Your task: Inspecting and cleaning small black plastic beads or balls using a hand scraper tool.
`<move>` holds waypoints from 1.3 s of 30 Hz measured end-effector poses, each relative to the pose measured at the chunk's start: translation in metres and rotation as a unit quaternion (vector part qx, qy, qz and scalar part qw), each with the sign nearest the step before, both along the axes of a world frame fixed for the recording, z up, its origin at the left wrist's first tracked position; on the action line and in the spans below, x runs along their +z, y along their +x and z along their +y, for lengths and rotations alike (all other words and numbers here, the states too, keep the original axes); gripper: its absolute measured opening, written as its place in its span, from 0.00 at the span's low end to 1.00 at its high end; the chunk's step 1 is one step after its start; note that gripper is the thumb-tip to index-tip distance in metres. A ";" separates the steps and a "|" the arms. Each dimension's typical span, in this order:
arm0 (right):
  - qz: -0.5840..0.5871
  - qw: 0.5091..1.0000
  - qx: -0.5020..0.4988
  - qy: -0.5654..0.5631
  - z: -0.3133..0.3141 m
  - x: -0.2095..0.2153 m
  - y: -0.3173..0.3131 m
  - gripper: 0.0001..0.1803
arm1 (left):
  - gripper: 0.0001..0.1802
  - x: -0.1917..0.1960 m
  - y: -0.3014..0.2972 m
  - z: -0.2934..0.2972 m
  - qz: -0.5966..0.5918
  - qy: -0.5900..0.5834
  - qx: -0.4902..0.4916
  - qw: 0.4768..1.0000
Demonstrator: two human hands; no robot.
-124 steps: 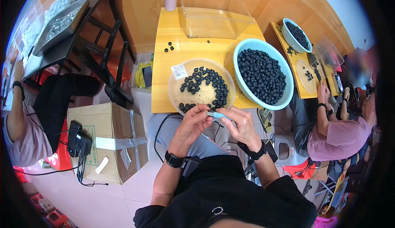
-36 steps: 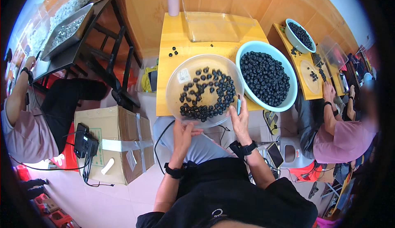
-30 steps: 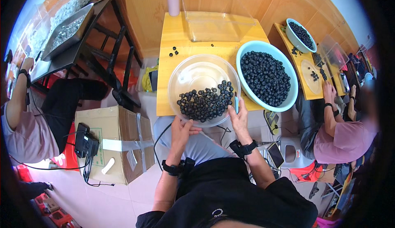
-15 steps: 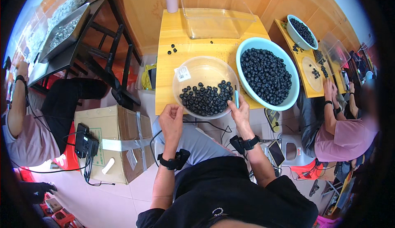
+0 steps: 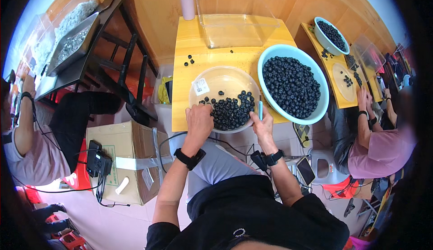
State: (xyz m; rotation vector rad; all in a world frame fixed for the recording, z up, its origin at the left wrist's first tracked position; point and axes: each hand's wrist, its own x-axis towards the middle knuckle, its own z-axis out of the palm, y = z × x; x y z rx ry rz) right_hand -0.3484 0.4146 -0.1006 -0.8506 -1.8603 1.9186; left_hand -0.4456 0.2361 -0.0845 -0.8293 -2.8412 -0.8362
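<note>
On the yellow table and around it, largest first:

- Yellow table (image 5: 198, 76): wooden top, directly ahead of the person; carries the items below.
- Clear plastic tub (image 5: 237, 20): rectangular, at the far edge of the table.
- Light blue basin (image 5: 315, 76): round, right of centre, filled with dark berries; overhangs the table's near right corner.
- Clear round bowl (image 5: 221, 78): at the table's near edge, just beside the basin and left of it; a white label is stuck on its inner left wall.
- Dark berries (image 5: 230, 110): gathered in the near half of the clear round bowl; far half mostly bare.
- Left hand (image 5: 199, 120): fingers curled over the bowl's near left rim, gripping it; black band on the wrist.
- Right hand (image 5: 263, 124): at the bowl's near right rim, closed around a slim light blue tool (image 5: 260, 109) that stands upright between bowl and basin; black band on the wrist.
- Pale cylindrical flask (image 5: 187, 2): upright at the far left corner, beside the tub.
- Loose berries (image 5: 189, 60): small cluster on the tabletop, left of the bowl and well apart from it.
</note>
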 end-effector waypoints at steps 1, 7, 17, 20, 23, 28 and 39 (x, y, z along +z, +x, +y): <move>-0.002 1.000 0.002 -0.002 0.001 0.001 0.000 0.21 | 0.10 0.002 0.001 0.001 0.000 -0.001 -0.001 1.000; 0.020 1.000 0.004 -0.007 0.000 -0.001 0.003 0.22 | 0.10 0.006 -0.006 -0.003 -0.141 0.137 0.016 0.980; 0.007 0.985 0.063 0.162 0.003 0.014 0.043 0.21 | 0.10 0.020 0.027 -0.010 -0.536 0.575 -0.075 0.614; -0.030 0.991 0.092 0.098 -0.005 0.042 0.046 0.18 | 0.11 0.008 0.034 -0.007 -0.578 0.622 -0.096 0.519; -0.017 0.988 0.126 0.084 -0.011 0.054 0.043 0.18 | 0.11 0.007 0.041 -0.005 -0.592 0.637 -0.103 0.483; -0.001 0.980 0.161 0.115 -0.017 0.057 0.040 0.16 | 0.10 0.008 0.044 -0.005 -0.593 0.647 -0.091 0.471; 0.026 0.955 0.205 0.214 -0.019 0.069 0.042 0.14 | 0.10 -0.001 0.043 0.002 -0.591 0.668 -0.149 0.428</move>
